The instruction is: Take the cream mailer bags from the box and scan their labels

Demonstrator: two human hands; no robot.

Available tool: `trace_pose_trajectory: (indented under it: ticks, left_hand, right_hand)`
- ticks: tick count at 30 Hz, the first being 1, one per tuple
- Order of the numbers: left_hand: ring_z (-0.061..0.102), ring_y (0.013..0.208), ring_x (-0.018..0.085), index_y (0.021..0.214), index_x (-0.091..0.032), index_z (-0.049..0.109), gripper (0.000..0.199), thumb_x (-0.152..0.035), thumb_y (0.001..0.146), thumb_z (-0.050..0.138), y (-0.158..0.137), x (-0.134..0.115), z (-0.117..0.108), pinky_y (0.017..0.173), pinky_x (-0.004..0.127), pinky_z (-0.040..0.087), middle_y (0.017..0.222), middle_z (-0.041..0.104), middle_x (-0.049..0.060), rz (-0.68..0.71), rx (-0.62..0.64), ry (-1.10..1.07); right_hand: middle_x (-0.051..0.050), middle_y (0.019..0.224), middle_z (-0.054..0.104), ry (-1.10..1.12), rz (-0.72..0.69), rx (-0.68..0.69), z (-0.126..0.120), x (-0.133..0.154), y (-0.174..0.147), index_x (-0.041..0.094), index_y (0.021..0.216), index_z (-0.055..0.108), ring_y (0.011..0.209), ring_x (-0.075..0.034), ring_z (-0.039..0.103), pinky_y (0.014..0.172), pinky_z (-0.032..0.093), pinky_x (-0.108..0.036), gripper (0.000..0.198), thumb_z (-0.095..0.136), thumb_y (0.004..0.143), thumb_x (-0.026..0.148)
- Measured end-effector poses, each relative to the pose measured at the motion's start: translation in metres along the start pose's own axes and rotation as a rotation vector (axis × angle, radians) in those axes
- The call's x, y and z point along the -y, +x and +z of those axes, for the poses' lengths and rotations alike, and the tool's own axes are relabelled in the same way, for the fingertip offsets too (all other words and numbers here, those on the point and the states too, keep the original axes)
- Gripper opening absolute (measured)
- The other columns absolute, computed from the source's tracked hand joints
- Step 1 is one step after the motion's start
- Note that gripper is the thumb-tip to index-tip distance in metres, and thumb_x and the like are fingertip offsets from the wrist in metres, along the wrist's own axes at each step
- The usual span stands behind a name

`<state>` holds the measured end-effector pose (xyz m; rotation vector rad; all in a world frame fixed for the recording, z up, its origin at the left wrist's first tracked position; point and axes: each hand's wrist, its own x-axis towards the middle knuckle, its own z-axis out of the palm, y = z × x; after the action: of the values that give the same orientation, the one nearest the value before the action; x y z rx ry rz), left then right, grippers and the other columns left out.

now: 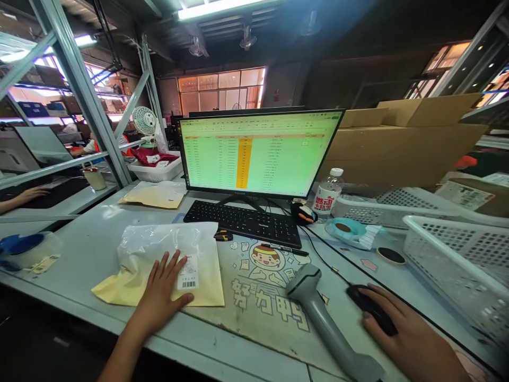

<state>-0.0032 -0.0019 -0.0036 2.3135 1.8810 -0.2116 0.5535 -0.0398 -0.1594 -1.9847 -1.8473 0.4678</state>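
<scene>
Clearly, left hand [164, 289] on barcode-labelled packet [147, 241], red "燃动" on bottle [327, 200] beyond.

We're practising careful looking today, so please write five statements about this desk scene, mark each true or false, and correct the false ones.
1. The left hand lies on a plastic package. True.
2. The right hand holds the grey scanner. False: it is on the black mouse; the scanner lies on the desk beside it.
3. The package bears a white barcode label. True.
4. The keyboard lies behind the monitor. False: it lies in front of the monitor, on the wearer's side.
5. A bottle with a white cap stands near the monitor's right edge. True.
</scene>
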Motion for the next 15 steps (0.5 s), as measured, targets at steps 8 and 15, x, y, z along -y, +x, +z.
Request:
trace_pose_trajectory:
  ticks: [8, 15]
  left_hand:
    - [0.009, 0.166, 0.034, 0.169, -0.038, 0.019, 0.084, -0.043, 0.099, 0.067, -0.0006, 0.0006, 0.0008, 0.132, 0.066, 0.018, 0.178, 0.019, 0.001, 0.009, -0.014, -0.003]
    - [0.012, 0.165, 0.035, 0.169, -0.038, 0.021, 0.084, -0.045, 0.099, 0.067, -0.0018, -0.0007, 0.0001, 0.132, 0.064, 0.019, 0.178, 0.022, 0.002, 0.011, -0.034, -0.015]
  right_hand:
    - [-0.016, 0.135, 0.071, -0.027, 0.061, -0.005, 0.0057, -0.0015, -0.0015, 0.018, 0.131, 0.07, 0.106, -0.039, 0.074, 0.075, 0.064, -0.052, 0.068, 0.045, 0.088, 0.064]
    - [-0.015, 0.127, 0.074, -0.017, 0.068, 0.004, 0.0042, -0.0013, 0.0001, 0.019, 0.127, 0.067, 0.101, -0.037, 0.075, 0.081, 0.063, -0.052, 0.064, 0.046, 0.086, 0.064]
